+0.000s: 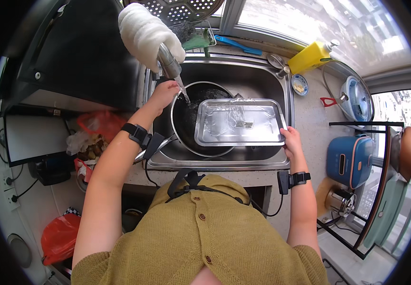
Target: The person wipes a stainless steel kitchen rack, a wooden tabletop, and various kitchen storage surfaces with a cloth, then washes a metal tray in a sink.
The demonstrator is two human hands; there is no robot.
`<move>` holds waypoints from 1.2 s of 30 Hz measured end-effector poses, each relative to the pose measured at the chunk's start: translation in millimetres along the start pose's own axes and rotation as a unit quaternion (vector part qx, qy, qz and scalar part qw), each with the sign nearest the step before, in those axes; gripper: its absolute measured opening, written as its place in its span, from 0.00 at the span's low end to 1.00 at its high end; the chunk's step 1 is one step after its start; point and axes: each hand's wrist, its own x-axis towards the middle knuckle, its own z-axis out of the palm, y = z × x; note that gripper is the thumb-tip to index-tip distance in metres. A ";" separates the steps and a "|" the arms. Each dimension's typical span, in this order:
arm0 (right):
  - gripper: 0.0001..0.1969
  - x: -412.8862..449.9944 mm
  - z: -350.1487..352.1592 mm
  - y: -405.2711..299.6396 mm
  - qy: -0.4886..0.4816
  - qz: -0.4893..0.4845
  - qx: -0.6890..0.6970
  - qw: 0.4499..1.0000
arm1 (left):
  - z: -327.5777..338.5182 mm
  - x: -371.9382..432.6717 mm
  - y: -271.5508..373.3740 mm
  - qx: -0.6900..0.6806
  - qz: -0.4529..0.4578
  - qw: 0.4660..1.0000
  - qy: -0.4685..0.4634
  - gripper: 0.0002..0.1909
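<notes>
My right hand (291, 141) grips the right edge of a rectangular stainless steel tray (239, 130), which is tilted over the sink (262, 80) with water on its surface. Under the tray's left part, a round dark pan (182, 117) with a pale rim lies in the sink, partly hidden by the tray. Water runs from the metal faucet (169, 64), wrapped in white cloth (144, 34), down into the pan. My left hand (166, 93) is just below the spout, beside the stream; whether its fingers hold anything cannot be told.
Behind the sink are a wire basket (210, 30) and a blue brush (239, 44). A yellow pump bottle (308, 57), a small dish (300, 84) and a lidded bowl (357, 98) stand right. A blue appliance (349, 160) is near a black rack (378, 199). Plastic bags (102, 124) lie left.
</notes>
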 end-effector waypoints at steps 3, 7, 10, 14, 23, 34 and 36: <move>0.07 -2.8 0.4 2.8 -0.009 0.053 -0.037 0.998 | -7.0 -3.3 38.9 0.020 -0.039 0.999 -0.008 0.15; 0.12 -12.5 13.2 -0.9 -0.059 0.089 -0.029 0.994 | -10.6 7.7 48.6 -0.007 -0.016 1.000 0.012 0.15; 0.22 -17.5 17.1 4.5 -0.035 0.135 -0.037 0.989 | -16.1 14.7 43.5 -0.010 -0.013 0.998 -0.067 0.26; 0.23 -26.6 19.1 6.8 -0.044 0.148 -0.017 0.988 | -20.7 -1.0 6.1 0.054 0.023 0.987 -0.150 0.28; 0.03 -23.6 20.3 34.2 -0.050 0.198 0.053 0.978 | 15.6 -96.1 -13.6 0.305 0.212 0.877 -0.304 0.18; 0.07 -11.6 -27.0 2.4 -0.065 0.002 0.170 0.983 | 44.9 -117.7 48.5 0.331 0.511 0.793 -0.017 0.08; 0.08 -3.2 -22.6 15.9 -0.094 0.220 0.134 0.962 | 47.6 -106.6 26.8 0.388 0.371 0.839 -0.088 0.06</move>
